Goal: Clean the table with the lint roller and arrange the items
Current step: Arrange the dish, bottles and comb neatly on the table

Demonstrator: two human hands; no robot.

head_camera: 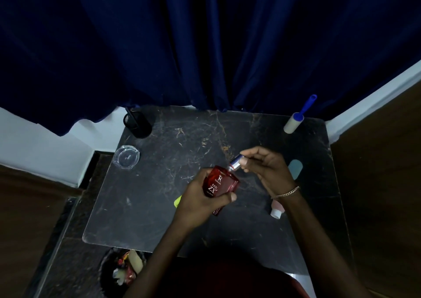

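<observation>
The left hand (202,198) gripped a red bottle (224,182), fingers curled round its body, holding it tilted above the middle of the bench (182,138). The right hand (264,167) pinched the silver cap (235,162) at the bottle's neck between thumb and fingertips. The step looked like seating or turning that cap before the bottle was set down among the other items. To do it well, the left hand would need to hold the glass firm while the right pressed the cap straight along the neck, not skewed. White print on the bottle read "RED ZX" under an "R" emblem; the small word between them was too fine to read. The roller (296,120) lay at the far right corner, blue handle pointing beyond the far edge, with neither hand on it. A black mesh cup (137,124) stood at the far left corner and a glass ashtray (126,156) by the left edge. A pink tube (277,209) lay near the right edge.
</observation>
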